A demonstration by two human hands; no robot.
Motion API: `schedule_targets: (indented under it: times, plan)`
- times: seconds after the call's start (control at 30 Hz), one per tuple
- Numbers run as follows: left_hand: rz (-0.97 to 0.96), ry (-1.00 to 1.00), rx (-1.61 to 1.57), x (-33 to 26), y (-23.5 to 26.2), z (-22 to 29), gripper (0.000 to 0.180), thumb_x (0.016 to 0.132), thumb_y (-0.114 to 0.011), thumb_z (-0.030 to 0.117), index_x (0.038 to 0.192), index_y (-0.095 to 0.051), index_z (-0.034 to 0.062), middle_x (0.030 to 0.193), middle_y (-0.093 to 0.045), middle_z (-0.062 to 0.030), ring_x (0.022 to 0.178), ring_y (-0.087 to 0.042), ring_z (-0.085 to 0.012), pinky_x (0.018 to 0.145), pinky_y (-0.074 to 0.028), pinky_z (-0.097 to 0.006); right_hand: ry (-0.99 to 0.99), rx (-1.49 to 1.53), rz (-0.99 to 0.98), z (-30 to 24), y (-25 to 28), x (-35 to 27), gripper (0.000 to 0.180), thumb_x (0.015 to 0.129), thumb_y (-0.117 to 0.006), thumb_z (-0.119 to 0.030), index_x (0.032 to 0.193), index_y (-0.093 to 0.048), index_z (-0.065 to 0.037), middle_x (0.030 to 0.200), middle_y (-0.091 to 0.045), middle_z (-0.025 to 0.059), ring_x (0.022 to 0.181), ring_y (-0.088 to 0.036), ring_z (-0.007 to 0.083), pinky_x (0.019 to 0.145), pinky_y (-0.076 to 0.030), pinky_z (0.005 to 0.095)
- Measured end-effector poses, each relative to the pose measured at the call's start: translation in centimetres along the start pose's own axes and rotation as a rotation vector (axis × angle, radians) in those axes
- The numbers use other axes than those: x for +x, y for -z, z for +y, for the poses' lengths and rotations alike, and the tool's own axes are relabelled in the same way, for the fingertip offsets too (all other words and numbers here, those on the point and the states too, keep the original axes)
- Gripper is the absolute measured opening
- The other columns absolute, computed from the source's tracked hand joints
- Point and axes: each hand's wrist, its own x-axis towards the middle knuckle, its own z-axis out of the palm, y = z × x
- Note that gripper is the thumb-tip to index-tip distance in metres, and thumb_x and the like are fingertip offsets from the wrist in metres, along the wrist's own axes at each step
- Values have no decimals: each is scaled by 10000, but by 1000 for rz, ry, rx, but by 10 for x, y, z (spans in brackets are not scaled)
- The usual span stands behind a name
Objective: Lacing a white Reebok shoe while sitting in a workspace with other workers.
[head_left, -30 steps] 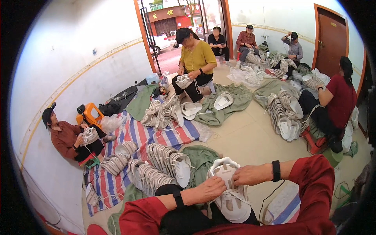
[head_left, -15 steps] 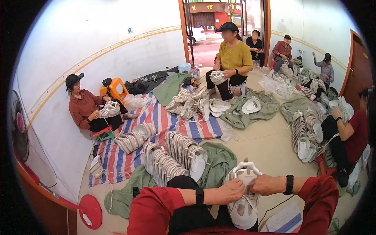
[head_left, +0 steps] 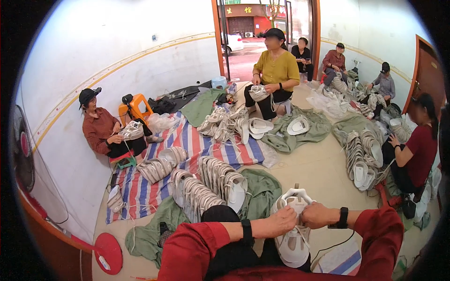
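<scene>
A white and beige sneaker (head_left: 293, 250) lies on my lap, its toe towards me and its heel pointing away. My left hand (head_left: 281, 222) is closed at the left side of its lacing, fingertips pinched on the shoelace (head_left: 304, 235). Facing it, my right hand (head_left: 319, 216) is closed too, pinching at the lace on the right side. The two hands nearly meet above the tongue. Lace strands hang over the front of the sneaker, and my fingers hide part of the eyelets.
Stacked rows of similar sneakers (head_left: 199, 199) stand just ahead, beside a green cloth (head_left: 262, 189). A striped sheet (head_left: 159, 187) spreads to the left. A co-worker in yellow (head_left: 277, 70) sits ahead, one at left (head_left: 101, 122), another at right (head_left: 419, 145). A red round stool (head_left: 108, 253) stands lower left.
My left hand has shifted slightly right and up, closer to my right hand. The right-hand co-worker now sits more upright; the far-right one has lowered a raised hand.
</scene>
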Motion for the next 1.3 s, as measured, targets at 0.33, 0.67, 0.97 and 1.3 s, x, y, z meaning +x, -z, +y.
schedule_targets:
  times: [0.33,0.67,0.97,1.3]
  plan:
    - [-99,54,-31,0,-1,-2,96,711,-603,104,775,-615,33,850,-566,-110,888,-521,-260,830,-398,-351,-196,549,627,-4,-17,2,245,958,-463,-306,910,-543,-79,766,-626,185,721,-612,406,637,-473,508]
    - [-331,241,-201,18,8,-2,104,699,-618,121,729,-669,35,849,-642,-166,851,-612,-327,777,-442,-412,-161,502,757,-26,-34,5,128,933,-519,-198,885,-544,-82,712,-614,139,685,-617,355,587,-465,444]
    - [-319,396,29,28,-8,10,116,729,-607,155,707,-692,80,768,-664,-143,780,-639,-299,801,-423,-422,-120,609,922,-28,-45,4,149,925,-532,-227,876,-560,-89,742,-620,142,720,-610,363,609,-456,471]
    - [-319,705,-182,24,-14,12,171,795,-580,181,803,-691,51,818,-668,-179,823,-639,-360,778,-458,-451,-100,526,992,-28,-42,13,110,906,-553,-144,855,-575,-50,694,-610,148,645,-612,339,575,-463,399]
